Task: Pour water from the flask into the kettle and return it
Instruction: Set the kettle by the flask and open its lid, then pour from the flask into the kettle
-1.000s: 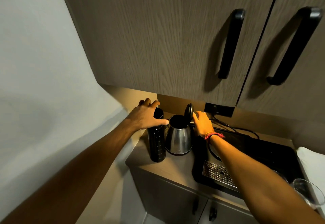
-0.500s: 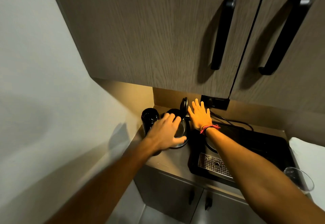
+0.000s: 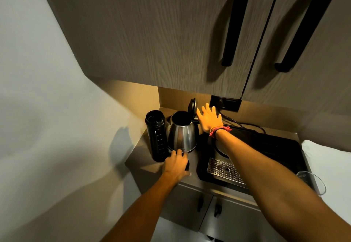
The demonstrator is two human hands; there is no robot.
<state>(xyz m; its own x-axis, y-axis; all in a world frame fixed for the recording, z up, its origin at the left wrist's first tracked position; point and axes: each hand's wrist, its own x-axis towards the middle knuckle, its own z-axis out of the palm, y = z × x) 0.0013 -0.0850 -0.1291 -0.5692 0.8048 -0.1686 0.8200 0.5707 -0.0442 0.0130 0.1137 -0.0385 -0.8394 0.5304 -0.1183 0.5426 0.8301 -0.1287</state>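
Observation:
The black flask (image 3: 156,137) stands upright at the counter's left end, its top uncovered. Right beside it is the steel kettle (image 3: 183,135), whose lid (image 3: 191,105) is hinged up. My left hand (image 3: 176,164) rests low on the counter (image 3: 144,163) in front of the kettle, curled over a small dark object (image 3: 187,165) that looks like the flask's cap. Behind the kettle's handle, next to the raised lid, my right hand (image 3: 209,118) has its fingers spread and holds nothing.
A black tray (image 3: 266,150) with a metal drip grate (image 3: 224,170) fills the counter's right part. A clear glass (image 3: 311,182) sits at its near right corner, beside a white cloth (image 3: 328,165). Upper cabinets (image 3: 152,32) hang low overhead. A wall socket (image 3: 225,103) with cables is behind.
My left hand left the flask's top, passed over the kettle and came down to the counter in front. The right hand opened its fingers beside the lid.

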